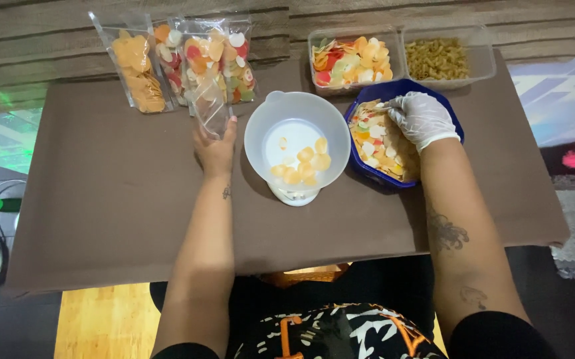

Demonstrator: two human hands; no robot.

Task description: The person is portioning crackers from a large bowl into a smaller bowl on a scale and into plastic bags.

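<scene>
Crackers heaped in blue bowl, right of white bowl mid-bench | gloved right hand curled, fingertips pinching crackers, likely glove for cleanliness | bare left hand grips clear empty pouch upright, mouth up | filled pouches lined behind.

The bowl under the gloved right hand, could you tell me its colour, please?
The bowl is dark blue, seen best in the head view.

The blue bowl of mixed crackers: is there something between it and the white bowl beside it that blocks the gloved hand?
Nothing visible does. The right hand rests in the blue bowl, and the white bowl stands directly beside it, their rims nearly touching. The left hand holds an empty clear bag on the far side, out of that path.
</scene>
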